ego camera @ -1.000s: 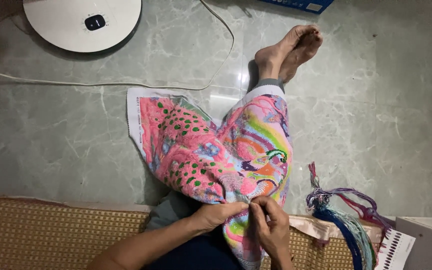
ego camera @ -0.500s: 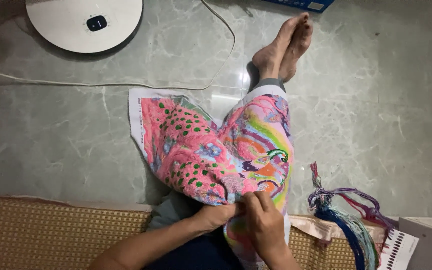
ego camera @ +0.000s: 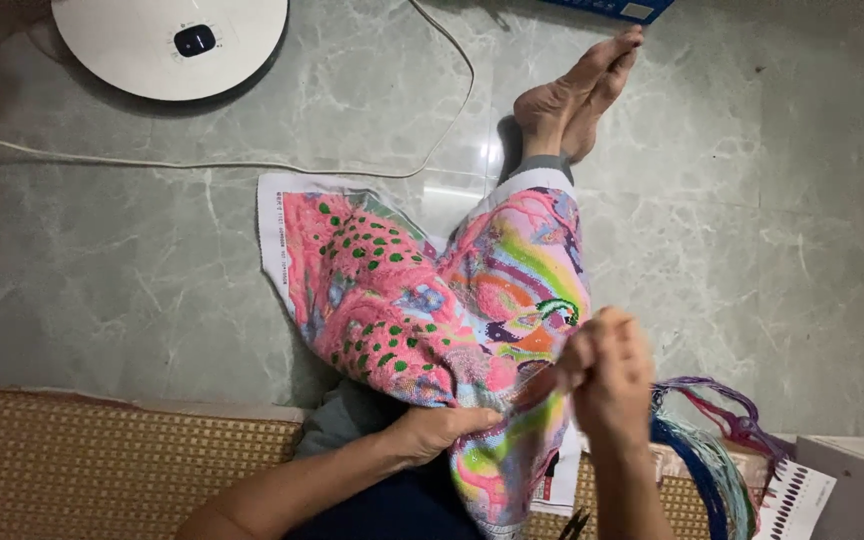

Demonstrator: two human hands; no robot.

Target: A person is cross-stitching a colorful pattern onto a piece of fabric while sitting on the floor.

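Note:
A bright pink, green-dotted and rainbow embroidery cloth [ego camera: 402,300] lies draped over my outstretched leg, down to my feet [ego camera: 577,95]. My left hand [ego camera: 442,430] grips the cloth's near fold from underneath. My right hand [ego camera: 607,375] is raised just right of the cloth, fingers pinched together as on a needle or thread; the thing pinched is too small to make out.
A round white appliance [ego camera: 167,45] with a cable [ego camera: 212,165] stands on the marble floor at the top left. Bundles of coloured thread [ego camera: 712,440] and a colour chart card [ego camera: 797,495] lie at the lower right. A woven mat [ego camera: 102,460] runs along the near edge.
My right hand has lifted up and to the right, away from the cloth's near fold. My left hand has stayed on the cloth.

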